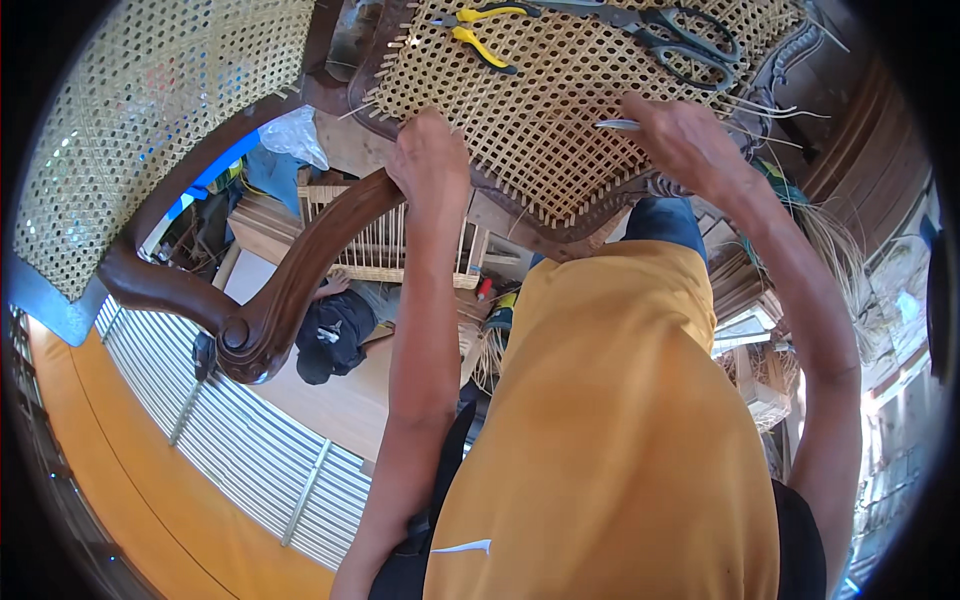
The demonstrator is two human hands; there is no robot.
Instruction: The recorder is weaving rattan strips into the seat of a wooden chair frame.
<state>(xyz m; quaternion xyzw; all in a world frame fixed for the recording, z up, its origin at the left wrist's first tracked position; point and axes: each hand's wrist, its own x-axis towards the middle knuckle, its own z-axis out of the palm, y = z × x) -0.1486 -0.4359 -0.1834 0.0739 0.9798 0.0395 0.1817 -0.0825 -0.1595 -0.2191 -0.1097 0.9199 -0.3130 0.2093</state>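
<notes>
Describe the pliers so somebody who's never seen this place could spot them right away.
Find the cane panel in a dark wooden frame at the picture's top centre. On its far part lie two tools, and the pliers are the left one. Their bright yellow, black-tipped handles spread apart, unlike the dark looped handles of the scissors beside them.

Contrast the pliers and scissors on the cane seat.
Colour: the pliers have yellow and black handles; the scissors, grey and black.
Shape: the pliers' handles end free; the scissors' form loops.
Size: the scissors look larger than the pliers.
Shared: both lie on the cane seat.
</notes>
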